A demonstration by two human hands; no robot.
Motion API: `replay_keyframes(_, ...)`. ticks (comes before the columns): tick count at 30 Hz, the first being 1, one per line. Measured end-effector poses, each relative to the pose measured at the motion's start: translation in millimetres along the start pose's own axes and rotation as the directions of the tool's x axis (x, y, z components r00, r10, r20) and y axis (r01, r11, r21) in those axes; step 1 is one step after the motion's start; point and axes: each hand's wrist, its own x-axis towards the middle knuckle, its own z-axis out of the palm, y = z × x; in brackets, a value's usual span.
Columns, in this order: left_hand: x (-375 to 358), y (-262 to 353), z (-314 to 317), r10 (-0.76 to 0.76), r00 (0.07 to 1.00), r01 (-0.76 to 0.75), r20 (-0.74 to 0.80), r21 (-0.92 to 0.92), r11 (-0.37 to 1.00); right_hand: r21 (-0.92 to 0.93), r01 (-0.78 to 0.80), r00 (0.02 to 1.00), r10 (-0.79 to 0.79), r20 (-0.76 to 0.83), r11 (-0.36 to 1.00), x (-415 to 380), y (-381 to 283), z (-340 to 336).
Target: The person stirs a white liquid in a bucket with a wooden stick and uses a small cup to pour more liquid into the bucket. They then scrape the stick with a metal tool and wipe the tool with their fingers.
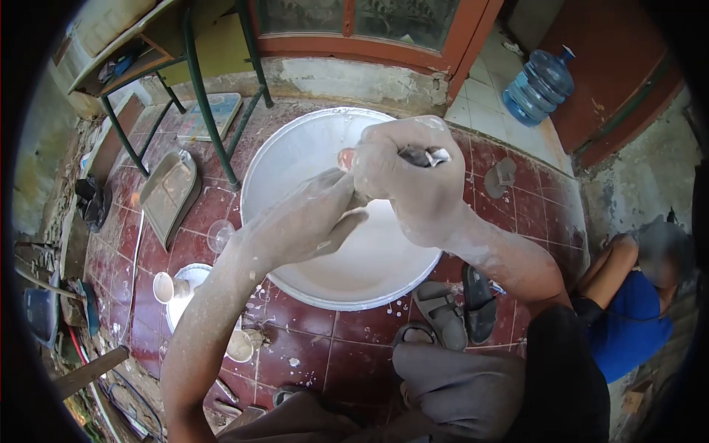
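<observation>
Both of my forearms and hands are coated in a pale, dried film. My right hand (410,181) is closed in a fist above the wide white tub (255,159). A small dark-and-silver scrap (425,156) shows in the hollow of that fist; its kind cannot be made out. My left hand (306,218) reaches over the tub, fingers stretched out and touching the right hand, the thumb apart. Some of its fingertips are hidden behind the fist. Milky off-white liquid (362,258) fills the lower part of the tub.
A small cup (168,287) is on a white lid (193,277) to the left. A dustpan (168,193) and a green-legged desk (193,81) stand farther left. Sandals (441,314) lie by my legs. At right are a water jug (538,85) and a seated person (631,317).
</observation>
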Motion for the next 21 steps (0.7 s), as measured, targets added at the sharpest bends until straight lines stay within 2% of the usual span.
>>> replay_keyframes(1, -2, -1, 4, 0.007, 1.0, -0.007, 0.004, -0.005, 1.0, 0.148, -0.022, 0.997, 0.033, -0.075, 0.989, -1, 7, -1)
replay_keyframes(2, -3, -2, 7, -0.015, 0.998, 0.02, 0.066, -0.075, 0.997, 0.145, -0.025, 0.996, 0.037, -0.081, 0.989, -2, 5, -5)
replay_keyframes(4, -2, -6, 13, -0.036, 0.991, 0.054, 0.128, -0.141, 0.989, 0.229, -0.307, 0.951, 0.305, 0.045, 0.924, -1, -3, -15)
replay_keyframes(5, 0, -8, 16, -0.018, 0.985, 0.057, 0.172, -0.224, 0.973, 0.234, -0.31, 0.95, 0.308, 0.044, 0.922, 3, -8, -17)
replay_keyframes(6, 0, -10, 20, 0.0, 0.977, 0.067, 0.214, -0.304, 0.95, 0.192, -0.375, 0.925, 0.38, 0.017, 0.907, 7, -14, -16)
replay_keyframes(7, 3, -12, 26, -0.007, 0.976, 0.073, 0.216, -0.299, 0.951, 0.153, -0.436, 0.897, 0.442, -0.011, 0.887, 10, -18, -15)
replay_keyframes(8, 7, -15, 35, 0.017, 0.984, 0.036, 0.18, -0.286, 0.958, 0.161, -0.432, 0.899, 0.439, -0.006, 0.887, 11, -19, -12)
replay_keyframes(10, 12, -15, 36, 0.03, 0.989, 0.01, 0.147, -0.261, 0.965, -0.157, -0.221, 0.975, 0.217, -0.039, 0.963, 12, -18, -4)
replay_keyframes(11, 16, -13, 29, 0.028, 0.999, -0.016, 0.037, -0.293, 0.956, -0.146, -0.216, 0.976, 0.213, -0.034, 0.965, 11, -18, 1)
replay_keyframes(12, 16, -9, 21, 0.023, 0.997, -0.047, -0.076, -0.321, 0.946, -0.229, -0.041, 0.998, 0.05, 0.033, 0.972, 9, -17, 6)
replay_keyframes(13, 8, -4, 7, -0.08, 0.994, 0.057, -0.079, -0.254, 0.966, -0.299, 0.14, 0.988, -0.111, 0.111, 0.944, 8, -16, 10)
replay_keyframes(14, 8, -10, 5, -0.085, 0.993, 0.063, -0.08, -0.246, 0.967, -0.29, 0.146, 0.987, -0.118, 0.112, 0.946, 9, -15, 12)
replay_keyframes(16, 13, -30, 4, 0.13, 0.981, -0.138, -0.144, -0.046, 0.989, -0.084, 0.09, 0.995, -0.086, 0.051, 0.992, 12, -13, 7)
replay_keyframes(17, 10, -36, 3, 0.081, 0.995, -0.077, -0.052, 0.061, 0.995, -0.026, 0.021, 1.0, -0.021, 0.012, 0.999, 12, -11, 3)
replay_keyframes(18, 8, -32, 0, 0.082, 0.995, -0.079, -0.051, 0.063, 0.995, -0.026, 0.023, 1.0, -0.023, 0.011, 0.999, 11, -5, -4)
replay_keyframes(19, 3, -25, -2, -0.049, 0.985, 0.048, 0.164, 0.006, 0.999, 0.186, -0.134, 0.99, 0.126, 0.057, 0.973, 10, 4, -13)
replay_keyframes(20, -1, -20, -1, -0.162, 0.912, 0.183, 0.377, -0.022, 0.983, 0.379, -0.289, 0.957, 0.257, 0.132, 0.879, 12, 5, -15)
replay_keyframes(21, -4, -22, 9, -0.102, 0.922, 0.15, 0.374, -0.101, 0.984, 0.293, -0.408, 0.912, 0.368, 0.183, 0.865, 8, -1, -16)
